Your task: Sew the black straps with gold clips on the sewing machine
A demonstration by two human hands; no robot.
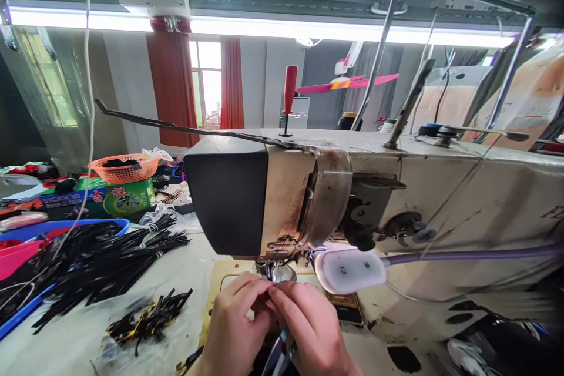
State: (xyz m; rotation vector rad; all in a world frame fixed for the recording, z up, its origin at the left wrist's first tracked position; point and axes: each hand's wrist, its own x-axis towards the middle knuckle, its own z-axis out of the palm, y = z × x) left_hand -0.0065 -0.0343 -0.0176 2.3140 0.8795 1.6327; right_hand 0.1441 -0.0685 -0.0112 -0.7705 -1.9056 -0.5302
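My left hand (235,326) and my right hand (308,326) meet fingertip to fingertip just below the presser foot (277,272) of a worn cream sewing machine (396,200). Both hands are pinched on a small dark piece at the needle; what it is I cannot make out. A narrow dark strap with a shiny part (277,355) hangs down between my wrists. A white lamp head (349,270) on a purple gooseneck sits right beside my right hand.
Bundles of black strips (110,264) lie on the table to the left, with a bag of short black-and-yellow pieces (147,317) nearer me. Blue tray (66,229), pink tub, orange basket (123,167) and green box stand further left. A red-handled screwdriver (288,97) stands on the machine top.
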